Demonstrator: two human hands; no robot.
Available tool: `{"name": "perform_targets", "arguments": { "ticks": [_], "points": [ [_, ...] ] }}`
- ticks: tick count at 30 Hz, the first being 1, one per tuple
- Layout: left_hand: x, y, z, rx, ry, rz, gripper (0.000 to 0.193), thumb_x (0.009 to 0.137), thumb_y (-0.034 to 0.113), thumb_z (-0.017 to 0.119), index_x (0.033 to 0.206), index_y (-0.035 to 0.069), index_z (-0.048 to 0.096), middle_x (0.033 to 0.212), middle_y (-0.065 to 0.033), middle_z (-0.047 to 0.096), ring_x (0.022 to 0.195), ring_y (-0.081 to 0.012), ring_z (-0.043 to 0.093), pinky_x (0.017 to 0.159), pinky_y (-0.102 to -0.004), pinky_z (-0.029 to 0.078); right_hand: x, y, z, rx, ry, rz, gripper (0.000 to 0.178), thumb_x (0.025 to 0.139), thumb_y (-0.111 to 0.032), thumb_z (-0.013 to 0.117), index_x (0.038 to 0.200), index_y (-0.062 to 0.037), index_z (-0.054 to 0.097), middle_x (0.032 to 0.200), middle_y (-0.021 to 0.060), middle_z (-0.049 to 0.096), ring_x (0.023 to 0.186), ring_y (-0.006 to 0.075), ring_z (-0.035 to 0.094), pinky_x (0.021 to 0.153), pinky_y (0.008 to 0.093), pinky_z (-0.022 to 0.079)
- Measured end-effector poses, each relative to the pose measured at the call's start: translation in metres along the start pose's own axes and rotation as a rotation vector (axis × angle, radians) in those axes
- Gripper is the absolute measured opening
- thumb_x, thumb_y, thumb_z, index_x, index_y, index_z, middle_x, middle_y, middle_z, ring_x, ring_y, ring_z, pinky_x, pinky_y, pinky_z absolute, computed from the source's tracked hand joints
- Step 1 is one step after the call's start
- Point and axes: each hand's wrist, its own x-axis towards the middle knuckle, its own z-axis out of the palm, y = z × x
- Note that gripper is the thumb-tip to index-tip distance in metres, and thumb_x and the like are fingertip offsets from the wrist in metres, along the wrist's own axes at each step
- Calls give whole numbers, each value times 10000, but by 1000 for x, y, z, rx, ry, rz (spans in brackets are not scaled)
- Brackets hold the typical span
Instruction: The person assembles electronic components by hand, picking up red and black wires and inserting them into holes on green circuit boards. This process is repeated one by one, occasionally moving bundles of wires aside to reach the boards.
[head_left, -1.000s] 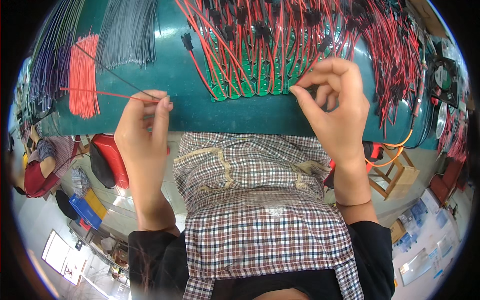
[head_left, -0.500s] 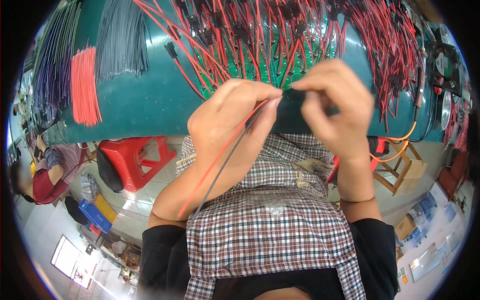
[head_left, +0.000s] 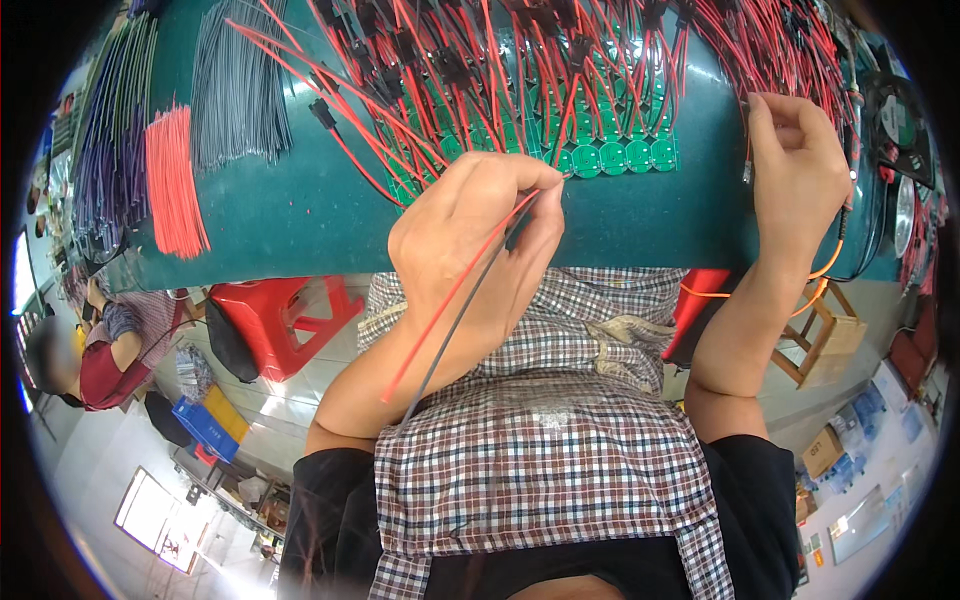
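2 thin wires, a red wire (head_left: 455,290) and a black wire (head_left: 462,320), run side by side, slanting down-left from the green circuit boards (head_left: 610,157).

Bare green tabletop (head_left: 300,215) lies open at nine o'clock of the left hand (head_left: 470,240); tangled red wires (head_left: 480,70) crowd twelve o'clock.

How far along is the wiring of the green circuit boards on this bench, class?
Done: many green round boards already carry red and black leads. In hand: the left hand pinches one red wire and one black wire at the row's near edge, while the right hand touches the wired bundle. Left: piles of loose red wires and grey wires lie unused.
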Motion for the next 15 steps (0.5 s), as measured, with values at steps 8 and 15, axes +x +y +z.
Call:
{"name": "perform_targets", "arguments": {
  "ticks": [8, 15],
  "points": [
    [1, 7, -4, 57, -89, -27, 146, 792, -39, 737, 871, 35, 638, 805, -46, 632, 674, -82, 624, 554, -205, 501, -6, -4, -4, 173, 79, 81, 87, 812, -68, 717, 826, 7, 676, 646, 32, 653, 563, 64, 602, 533, 225, 450],
    [3, 13, 0, 121, -83, -33, 159, 791, -13, 743, 882, 43, 625, 811, -41, 635, 667, -96, 637, 555, -212, 500, -5, -11, -12, 441, 66, 119, 105, 887, -34, 706, 930, 47, 655, 781, 69, 695, 671, 88, 664, 601, 189, 505]
  ]
}}
